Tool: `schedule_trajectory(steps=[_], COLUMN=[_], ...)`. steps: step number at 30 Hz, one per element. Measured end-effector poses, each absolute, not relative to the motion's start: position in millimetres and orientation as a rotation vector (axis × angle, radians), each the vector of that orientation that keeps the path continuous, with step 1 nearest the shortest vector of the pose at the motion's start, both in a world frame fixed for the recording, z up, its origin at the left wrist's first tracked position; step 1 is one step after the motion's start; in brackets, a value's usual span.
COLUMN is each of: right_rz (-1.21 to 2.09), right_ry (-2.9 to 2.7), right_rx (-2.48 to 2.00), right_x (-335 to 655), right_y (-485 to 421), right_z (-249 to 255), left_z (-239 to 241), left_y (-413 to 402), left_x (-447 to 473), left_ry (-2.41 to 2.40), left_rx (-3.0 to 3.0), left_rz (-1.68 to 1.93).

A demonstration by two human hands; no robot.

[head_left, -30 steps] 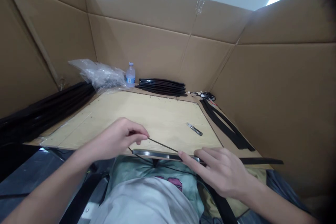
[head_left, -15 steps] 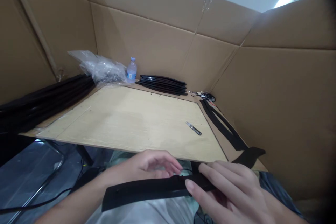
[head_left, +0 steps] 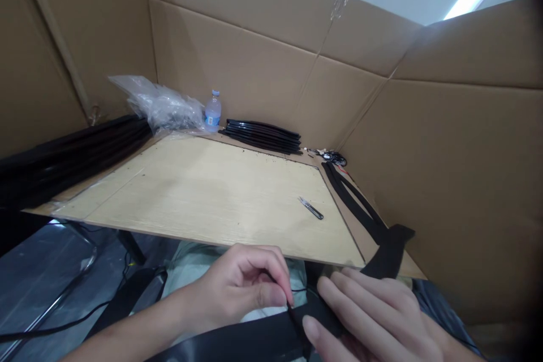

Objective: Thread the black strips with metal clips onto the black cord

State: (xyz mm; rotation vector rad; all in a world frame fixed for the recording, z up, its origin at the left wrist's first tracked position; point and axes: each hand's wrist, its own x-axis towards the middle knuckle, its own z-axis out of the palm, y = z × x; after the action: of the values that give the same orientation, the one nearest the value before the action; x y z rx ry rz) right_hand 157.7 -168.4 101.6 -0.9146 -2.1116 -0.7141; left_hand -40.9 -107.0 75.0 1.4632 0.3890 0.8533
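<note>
A long black flexible strip (head_left: 241, 342) lies across my lap, below the table's near edge. My right hand (head_left: 373, 314) is closed around it, fingers over the top and thumb on the near side. The strip's far end (head_left: 388, 251) sticks out beyond that hand, over the table's right corner. Just left of the right thumb, my left hand (head_left: 250, 288) pinches a thin dark piece (head_left: 291, 310) at the strip's upper edge. Whether this piece belongs to the strip I cannot tell. On the board lies a pair of thread snips (head_left: 311, 208), touched by neither hand.
Black strips (head_left: 356, 203) lie along the table's right side. At the back stand a stack of black strips (head_left: 263, 137), a water bottle (head_left: 212, 111) and clear plastic bags (head_left: 169, 110). Long black pieces (head_left: 63, 158) line the left. Cardboard walls (head_left: 237, 51) surround the table.
My left hand has gone from loosely curled fingers to a pinch at the strip's edge. The strip's left part has dropped lower and nearer to me.
</note>
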Motion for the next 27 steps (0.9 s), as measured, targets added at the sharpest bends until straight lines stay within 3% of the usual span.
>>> schedule_trajectory(steps=[7,14,18,23,27], right_rz=[-0.863,-0.836,-0.776,-0.676,-0.636], right_ry=[-2.139,-2.095,-2.339,-2.492,-2.527], right_rx=[-0.586,-0.785,-0.78,-0.853,-1.055], right_x=[162,151,154,163,164], right_y=[-147,-152,-143,-114,-100], right_z=[101,106,118,112,105], left_z=[70,58,51,43,38], left_y=[-103,-104,-108,-112,-110], left_x=[-40,-37,-29,-19,-22], left_ry=[0.313,0.304,0.491,0.894,0.913], left_rx=[1.422,1.251,1.238,1.52,2.004], left_rz=[0.915,0.909,1.099,1.31,1.382])
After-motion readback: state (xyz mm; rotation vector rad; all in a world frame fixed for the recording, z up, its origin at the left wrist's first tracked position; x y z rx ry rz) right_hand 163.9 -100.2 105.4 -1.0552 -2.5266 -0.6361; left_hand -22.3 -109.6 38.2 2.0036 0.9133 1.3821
